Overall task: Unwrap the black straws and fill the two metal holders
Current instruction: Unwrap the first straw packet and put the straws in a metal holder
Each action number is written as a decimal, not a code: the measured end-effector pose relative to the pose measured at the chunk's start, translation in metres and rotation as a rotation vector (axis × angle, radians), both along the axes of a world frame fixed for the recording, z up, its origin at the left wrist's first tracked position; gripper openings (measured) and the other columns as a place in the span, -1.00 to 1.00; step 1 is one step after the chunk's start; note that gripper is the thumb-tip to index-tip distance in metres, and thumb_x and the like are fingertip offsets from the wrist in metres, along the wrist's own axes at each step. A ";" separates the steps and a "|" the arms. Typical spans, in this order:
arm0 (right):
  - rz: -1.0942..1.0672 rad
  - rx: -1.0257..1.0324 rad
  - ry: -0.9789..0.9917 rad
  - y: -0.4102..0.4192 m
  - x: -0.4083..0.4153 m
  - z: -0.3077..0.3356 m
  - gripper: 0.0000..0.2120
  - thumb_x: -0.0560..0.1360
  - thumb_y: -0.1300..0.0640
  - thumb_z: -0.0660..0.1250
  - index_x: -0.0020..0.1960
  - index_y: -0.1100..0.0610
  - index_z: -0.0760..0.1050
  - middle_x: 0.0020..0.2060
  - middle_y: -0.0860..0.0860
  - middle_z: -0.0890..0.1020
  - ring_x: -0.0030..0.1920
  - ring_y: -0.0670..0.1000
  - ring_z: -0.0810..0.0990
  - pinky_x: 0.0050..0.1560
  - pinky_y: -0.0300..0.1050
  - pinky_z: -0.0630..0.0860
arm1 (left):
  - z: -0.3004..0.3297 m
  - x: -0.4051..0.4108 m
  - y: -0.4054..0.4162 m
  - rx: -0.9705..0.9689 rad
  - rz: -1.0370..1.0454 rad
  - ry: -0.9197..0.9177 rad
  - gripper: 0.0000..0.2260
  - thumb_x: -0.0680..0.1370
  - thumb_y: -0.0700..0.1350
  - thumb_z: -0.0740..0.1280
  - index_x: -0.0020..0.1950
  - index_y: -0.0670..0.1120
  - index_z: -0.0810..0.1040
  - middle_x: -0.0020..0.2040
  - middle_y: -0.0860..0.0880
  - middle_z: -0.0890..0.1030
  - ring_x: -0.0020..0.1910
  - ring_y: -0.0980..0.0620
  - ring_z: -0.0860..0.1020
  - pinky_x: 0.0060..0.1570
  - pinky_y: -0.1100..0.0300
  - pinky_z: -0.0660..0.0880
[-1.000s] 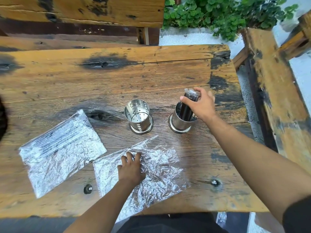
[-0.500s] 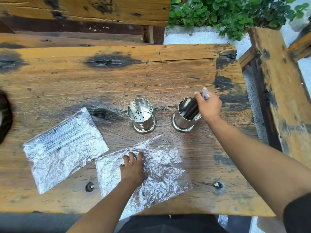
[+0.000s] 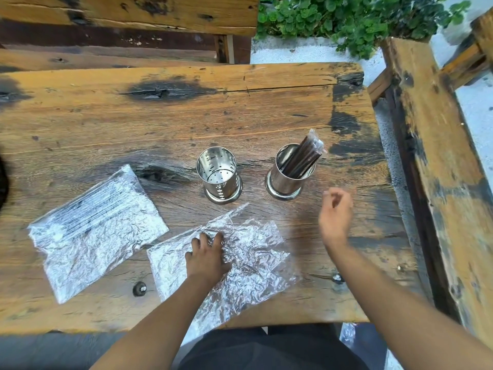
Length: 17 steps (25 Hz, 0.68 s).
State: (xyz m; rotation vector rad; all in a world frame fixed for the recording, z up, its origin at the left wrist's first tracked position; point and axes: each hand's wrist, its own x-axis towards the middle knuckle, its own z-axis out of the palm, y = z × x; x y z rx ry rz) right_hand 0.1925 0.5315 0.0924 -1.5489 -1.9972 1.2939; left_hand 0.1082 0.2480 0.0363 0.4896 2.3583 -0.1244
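Observation:
Two perforated metal holders stand mid-table. The left holder [image 3: 219,177] has nothing in it. The right holder [image 3: 289,175] contains a bundle of black straws [image 3: 302,157] leaning to the right, their tips still in clear wrap. My right hand [image 3: 335,216] hovers just in front of that holder, blurred, fingers loosely curled, holding nothing. My left hand [image 3: 206,256] rests flat on a crumpled clear plastic bag [image 3: 248,260] at the table's front. A second clear bag [image 3: 93,228] with straws inside lies to the left.
The worn wooden table [image 3: 186,121] has bolt heads near its front edge. A wooden bench [image 3: 440,156] runs along the right side, another lies behind. Green plants [image 3: 346,20] grow at the back right. A dark object shows at the far left edge.
My right hand has let go of the straw bundle, which now leans in the right holder, and pulled back toward me. My left hand stays on the crumpled bag.

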 end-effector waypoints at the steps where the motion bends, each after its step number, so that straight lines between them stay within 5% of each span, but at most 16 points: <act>1: 0.095 0.026 -0.077 -0.022 0.016 -0.010 -0.86 0.67 0.17 0.28 0.21 0.16 0.50 0.11 0.13 0.59 0.01 0.06 0.59 0.07 0.01 0.61 | -0.001 0.003 -0.001 0.012 0.010 0.006 -0.19 0.53 0.26 0.43 0.66 0.14 0.10 0.53 -0.16 0.25 0.53 -0.23 0.26 0.42 -0.17 0.42; 7: 0.811 0.211 -0.310 -0.134 0.055 -0.048 -0.74 0.56 0.14 0.40 0.25 0.06 0.59 0.10 -0.04 0.51 0.11 -0.03 0.52 0.23 -0.02 0.55 | -0.005 0.027 -0.001 0.082 0.005 -0.002 -0.35 0.64 0.27 0.23 0.65 0.11 0.10 0.48 -0.18 0.27 0.50 -0.22 0.28 0.41 -0.17 0.40; 12: 1.003 0.105 -0.567 -0.174 0.057 -0.053 -0.30 0.55 -0.21 0.38 0.60 -0.07 0.23 0.40 0.05 0.30 0.42 0.07 0.33 0.47 0.04 0.39 | -0.009 0.040 -0.022 0.300 0.059 -0.010 -0.48 0.67 0.03 0.27 0.62 0.01 0.28 0.44 -0.12 0.34 0.43 -0.16 0.34 0.34 -0.05 0.46; 17: 1.083 0.178 -0.671 -0.198 0.056 -0.062 -0.18 0.53 -0.29 0.38 0.65 -0.15 0.07 0.50 0.11 0.17 0.48 0.15 0.22 0.46 0.15 0.37 | -0.013 0.044 -0.058 0.501 0.142 0.015 -0.69 0.62 -0.21 0.32 0.37 -0.20 0.56 0.26 -0.17 0.53 0.31 -0.20 0.48 0.25 -0.10 0.53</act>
